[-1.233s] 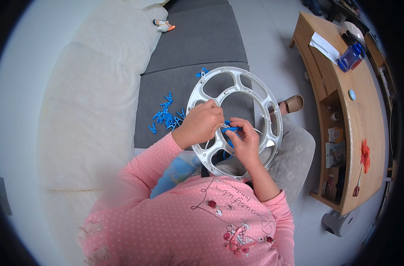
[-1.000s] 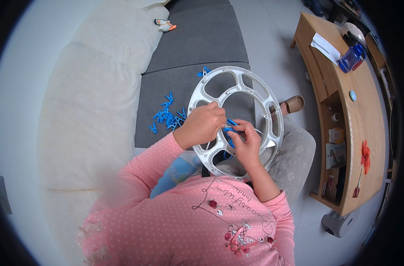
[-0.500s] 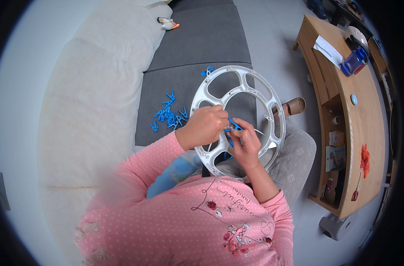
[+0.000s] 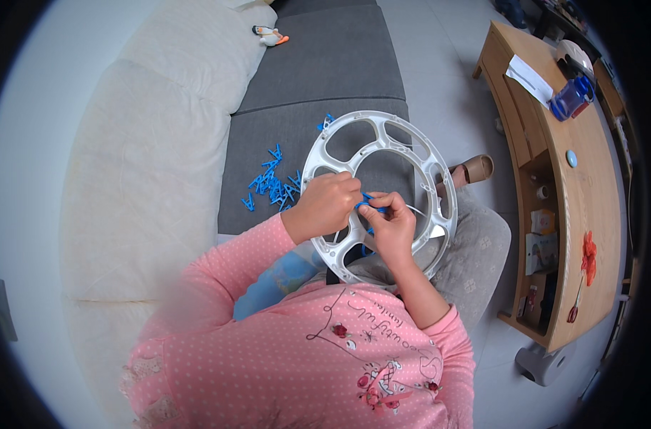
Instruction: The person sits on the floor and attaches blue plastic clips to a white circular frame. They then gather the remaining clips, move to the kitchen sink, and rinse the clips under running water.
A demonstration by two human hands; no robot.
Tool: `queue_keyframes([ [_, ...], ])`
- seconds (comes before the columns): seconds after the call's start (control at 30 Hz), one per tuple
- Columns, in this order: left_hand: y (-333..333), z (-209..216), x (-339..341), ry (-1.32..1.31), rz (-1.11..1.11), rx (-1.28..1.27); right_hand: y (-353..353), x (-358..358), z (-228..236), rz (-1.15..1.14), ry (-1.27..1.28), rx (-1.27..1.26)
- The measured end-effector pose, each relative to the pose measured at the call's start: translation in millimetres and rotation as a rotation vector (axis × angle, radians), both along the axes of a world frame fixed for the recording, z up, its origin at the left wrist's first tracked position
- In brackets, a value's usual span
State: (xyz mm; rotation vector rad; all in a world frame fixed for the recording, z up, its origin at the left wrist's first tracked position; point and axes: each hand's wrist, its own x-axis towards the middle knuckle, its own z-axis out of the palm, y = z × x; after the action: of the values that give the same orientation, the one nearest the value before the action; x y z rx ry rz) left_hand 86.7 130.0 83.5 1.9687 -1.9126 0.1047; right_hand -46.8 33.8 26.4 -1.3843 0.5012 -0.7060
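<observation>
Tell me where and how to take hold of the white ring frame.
The white ring frame is probably best gripped by its upper-right outer rim, coming from the right: openings there should let fingers curl around it, and the left hand and right hand lie lower and further left.

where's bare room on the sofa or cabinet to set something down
Bare: the grey seat between the toy bird and the white ring, and the cabinet top between the blue disc and the red item. Crowded: the seat left of the ring, with loose blue clothespins, and around the left hand and right hand.
</observation>
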Motion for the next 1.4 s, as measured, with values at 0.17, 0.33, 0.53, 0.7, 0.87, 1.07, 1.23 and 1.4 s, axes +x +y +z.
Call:
queue_keyframes([
  [0.17, -0.5, 0.7, 1.1, 0.107, 0.009, 0.001, -1.1, -1.8, -2.5, -0.018, 0.045, 0.046],
  [0.33, 0.4, -3.5, 1.8, 0.262, 0.074, 0.037, -4.4, -3.1, -2.4, 0.002, 0.105, 0.037],
  [0.53, 0.2, -1.9, -4.2, 0.28, 0.134, 0.068, -14.0, -2.1, -7.4, 0.079, 0.053, 0.241],
  [0.7, 3.0, -6.2, -2.5, 0.243, 0.099, -0.038, -14.0, -1.0, -16.6, 0.098, 0.001, 0.28],
  [0.87, 2.9, -6.9, 0.2, 0.216, 0.083, -0.043, -18.9, -2.0, -15.5, 0.174, -0.039, 0.346],
  [1.07, 1.2, -6.1, 2.8, 0.262, 0.033, 0.031, -21.5, -2.2, -19.7, 0.191, -0.048, 0.328],
  [1.23, 4.0, -10.9, 4.5, 0.236, -0.035, -0.025, -17.8, 2.2, -25.6, 0.194, -0.06, 0.345],
  [1.4, 4.8, -10.5, 2.0, 0.234, -0.061, -0.053, -13.8, 6.2, -24.7, 0.164, -0.014, 0.334],
])
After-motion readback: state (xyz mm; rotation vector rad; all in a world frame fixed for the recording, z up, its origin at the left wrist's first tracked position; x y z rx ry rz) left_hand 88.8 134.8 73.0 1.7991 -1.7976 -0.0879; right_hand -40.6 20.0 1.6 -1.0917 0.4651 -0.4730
